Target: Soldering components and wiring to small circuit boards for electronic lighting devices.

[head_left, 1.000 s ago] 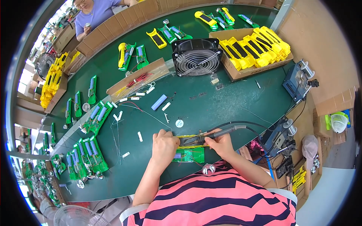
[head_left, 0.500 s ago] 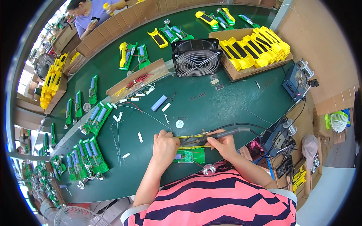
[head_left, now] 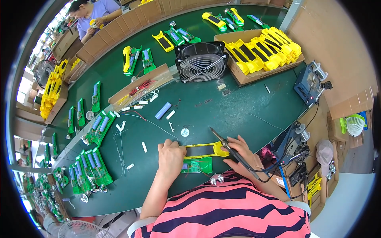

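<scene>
My left hand (head_left: 171, 158) is closed on the left end of a yellow plastic housing (head_left: 219, 150) with a dark panel set in its middle. Its fingertips are hidden, so any wire pinched there does not show. In my right hand (head_left: 245, 156) is a black soldering iron (head_left: 237, 155), its tip angled up and away, beyond the housing. The right fingertips come close to the housing's right end. Just below lies a green half-shell (head_left: 205, 165) with a circuit board, wired parts and a shiny lamp reflector (head_left: 217, 179). A round white disc (head_left: 185, 132) sits on the table beyond.
A black fan (head_left: 201, 65) stands at the back beside a carton (head_left: 254, 79) of yellow housings. Soldering stations (head_left: 307, 85) stand at right. Green shells with blue cells (head_left: 94, 158) line the left. A blue cell (head_left: 163, 110) lies mid-table. A co-worker (head_left: 93, 18) sits far left.
My right hand has lifted the soldering iron off the yellow housing and swung its tip away from me. The left hand keeps its grip. The co-worker's hands have come together around a yellow piece.
</scene>
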`<state>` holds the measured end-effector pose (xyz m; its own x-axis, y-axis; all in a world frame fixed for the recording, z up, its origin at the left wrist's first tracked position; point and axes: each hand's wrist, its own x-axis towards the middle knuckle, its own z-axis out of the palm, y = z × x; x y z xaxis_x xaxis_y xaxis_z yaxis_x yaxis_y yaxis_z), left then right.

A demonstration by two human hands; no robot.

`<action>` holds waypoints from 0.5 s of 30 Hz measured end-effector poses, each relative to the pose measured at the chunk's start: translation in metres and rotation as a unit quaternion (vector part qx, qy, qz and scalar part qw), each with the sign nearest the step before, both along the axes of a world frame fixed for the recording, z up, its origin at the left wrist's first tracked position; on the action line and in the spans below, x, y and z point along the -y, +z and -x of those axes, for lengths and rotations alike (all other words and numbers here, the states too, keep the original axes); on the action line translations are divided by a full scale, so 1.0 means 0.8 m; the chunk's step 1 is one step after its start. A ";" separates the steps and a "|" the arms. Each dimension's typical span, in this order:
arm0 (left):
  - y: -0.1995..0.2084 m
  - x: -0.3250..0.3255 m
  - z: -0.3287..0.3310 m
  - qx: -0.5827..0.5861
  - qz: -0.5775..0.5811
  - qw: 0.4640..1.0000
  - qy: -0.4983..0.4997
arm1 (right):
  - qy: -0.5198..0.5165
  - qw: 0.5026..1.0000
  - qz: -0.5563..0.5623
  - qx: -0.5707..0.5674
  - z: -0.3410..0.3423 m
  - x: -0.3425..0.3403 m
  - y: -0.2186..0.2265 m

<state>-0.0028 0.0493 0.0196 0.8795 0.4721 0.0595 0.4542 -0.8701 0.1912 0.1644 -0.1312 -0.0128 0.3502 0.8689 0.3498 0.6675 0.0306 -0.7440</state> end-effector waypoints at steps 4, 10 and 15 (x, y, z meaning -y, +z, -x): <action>0.000 0.002 0.001 0.000 -0.009 1.000 0.004 | 0.020 0.998 0.034 -0.048 -0.003 -0.002 0.000; 0.003 0.002 0.001 -0.006 -0.014 1.000 0.003 | 0.022 0.998 0.042 -0.030 -0.005 -0.004 -0.003; 0.004 -0.001 0.001 0.007 -0.005 1.000 0.008 | 0.017 0.998 0.037 -0.048 -0.006 -0.006 0.000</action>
<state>-0.0040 0.0498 0.0225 0.8713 0.4849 0.0758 0.4650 -0.8649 0.1888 0.1690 -0.1261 -0.0129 0.3495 0.9030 0.2501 0.5922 -0.0061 -0.8058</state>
